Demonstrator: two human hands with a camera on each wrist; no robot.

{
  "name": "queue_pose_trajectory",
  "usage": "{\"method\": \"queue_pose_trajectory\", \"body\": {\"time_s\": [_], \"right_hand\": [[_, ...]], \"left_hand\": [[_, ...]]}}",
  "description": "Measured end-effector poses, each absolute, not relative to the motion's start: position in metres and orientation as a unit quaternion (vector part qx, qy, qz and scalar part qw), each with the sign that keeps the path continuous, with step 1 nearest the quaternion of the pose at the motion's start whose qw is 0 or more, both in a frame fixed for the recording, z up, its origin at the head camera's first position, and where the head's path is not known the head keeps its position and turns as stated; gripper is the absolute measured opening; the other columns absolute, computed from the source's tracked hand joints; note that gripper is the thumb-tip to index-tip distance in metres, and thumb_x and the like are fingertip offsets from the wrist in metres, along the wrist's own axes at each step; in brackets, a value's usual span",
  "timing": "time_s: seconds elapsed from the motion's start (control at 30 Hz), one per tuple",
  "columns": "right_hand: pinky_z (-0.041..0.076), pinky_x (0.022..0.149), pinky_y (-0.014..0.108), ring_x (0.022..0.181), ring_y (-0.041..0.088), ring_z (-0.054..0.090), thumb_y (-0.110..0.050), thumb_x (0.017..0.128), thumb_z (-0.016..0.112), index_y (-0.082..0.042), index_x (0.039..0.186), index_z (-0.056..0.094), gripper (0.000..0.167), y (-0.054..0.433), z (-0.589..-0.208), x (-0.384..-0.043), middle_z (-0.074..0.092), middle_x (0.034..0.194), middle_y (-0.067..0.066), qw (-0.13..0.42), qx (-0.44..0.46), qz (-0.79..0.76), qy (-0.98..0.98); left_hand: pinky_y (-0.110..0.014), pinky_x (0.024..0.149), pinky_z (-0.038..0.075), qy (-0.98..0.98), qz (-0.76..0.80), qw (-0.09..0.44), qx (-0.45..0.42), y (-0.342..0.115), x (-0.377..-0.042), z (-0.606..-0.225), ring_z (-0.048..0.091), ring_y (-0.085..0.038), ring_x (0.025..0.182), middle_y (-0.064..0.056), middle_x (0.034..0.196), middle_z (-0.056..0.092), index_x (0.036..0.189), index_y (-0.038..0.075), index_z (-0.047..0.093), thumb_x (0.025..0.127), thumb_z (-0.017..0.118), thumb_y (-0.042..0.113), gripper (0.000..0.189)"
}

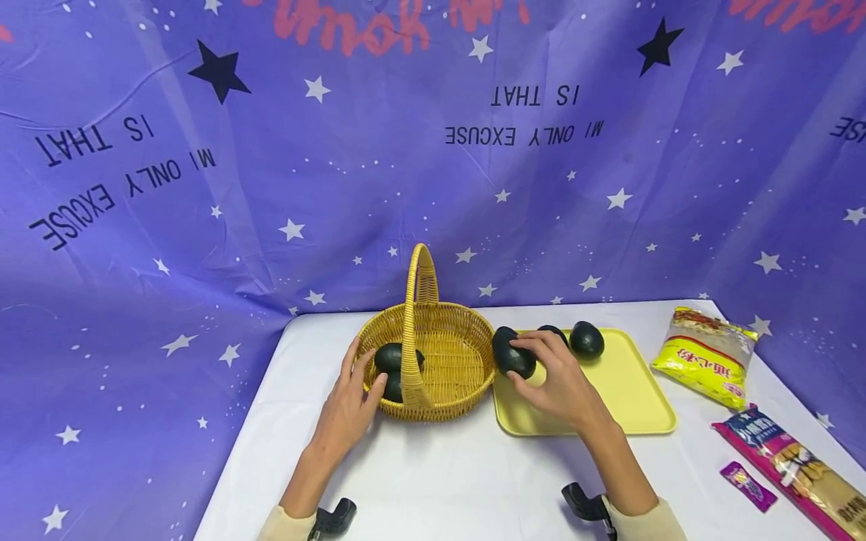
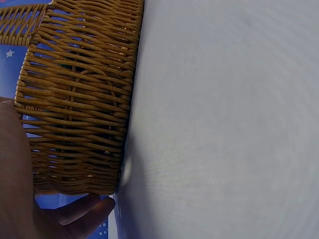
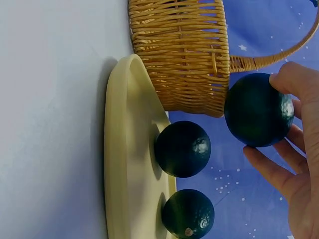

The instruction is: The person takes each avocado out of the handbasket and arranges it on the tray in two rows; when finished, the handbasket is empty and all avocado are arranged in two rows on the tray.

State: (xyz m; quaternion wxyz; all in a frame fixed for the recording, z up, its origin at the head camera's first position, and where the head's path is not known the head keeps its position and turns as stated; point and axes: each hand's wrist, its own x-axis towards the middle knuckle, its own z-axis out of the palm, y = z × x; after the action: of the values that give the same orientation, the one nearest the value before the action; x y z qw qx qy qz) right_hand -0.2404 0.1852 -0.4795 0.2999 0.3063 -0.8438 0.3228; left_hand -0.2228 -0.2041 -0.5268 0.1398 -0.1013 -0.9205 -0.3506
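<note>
My right hand [image 1: 558, 379] holds a dark green avocado [image 1: 513, 353] between thumb and fingers, above the tray's left edge and beside the wicker basket's rim. In the right wrist view this avocado [image 3: 256, 110] is raised off the tray. Two more avocados [image 1: 586, 340] lie at the back of the yellow tray [image 1: 636, 406], one partly hidden by the hand. Inside the basket [image 1: 460, 409], two avocados [image 1: 389, 358] lie at the left, partly behind the handle. My left hand [image 1: 345, 413] rests against the basket's left end, fingers fairly straight and spread along the rim.
To the right of the tray lie a yellow food bag [image 1: 707, 357], a long pink-edged snack pack [image 1: 798, 469] and a small purple packet [image 1: 748, 485]. The basket's tall arched handle [image 1: 410, 323] rises over its middle. A purple star-printed cloth [image 1: 379, 188] hangs behind the white table [image 1: 460, 488].
</note>
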Motion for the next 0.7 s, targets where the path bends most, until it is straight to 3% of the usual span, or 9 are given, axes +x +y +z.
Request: {"method": "queue_pose_trajectory", "body": {"time_s": [0.4,0.7], "right_hand": [[0.034,0.117,0.019,0.125,0.033,0.060,-0.014,0.079,0.087,-0.005,0.125,0.074,0.049,0.186,-0.485,-0.233,0.067,0.130,0.012,0.298,0.296,0.338,-0.842],[0.033,0.119,0.019,0.126,0.034,0.060,-0.012,0.078,0.086,-0.004,0.123,0.074,0.048,0.194,-0.493,-0.222,0.068,0.130,0.012,0.303,0.278,0.337,-0.847]], "left_hand": [[-0.067,0.107,0.048,-0.920,-0.350,0.144,-0.103,-0.204,-0.222,-0.525,0.051,-0.048,0.144,-0.007,0.181,0.010,0.166,0.012,0.041,0.114,0.047,0.051,0.065],[-0.064,0.101,0.052,-0.919,-0.352,0.142,-0.104,-0.204,-0.223,-0.526,0.061,-0.045,0.132,-0.009,0.181,0.011,0.166,0.011,0.041,0.114,0.047,0.050,0.065]]}}
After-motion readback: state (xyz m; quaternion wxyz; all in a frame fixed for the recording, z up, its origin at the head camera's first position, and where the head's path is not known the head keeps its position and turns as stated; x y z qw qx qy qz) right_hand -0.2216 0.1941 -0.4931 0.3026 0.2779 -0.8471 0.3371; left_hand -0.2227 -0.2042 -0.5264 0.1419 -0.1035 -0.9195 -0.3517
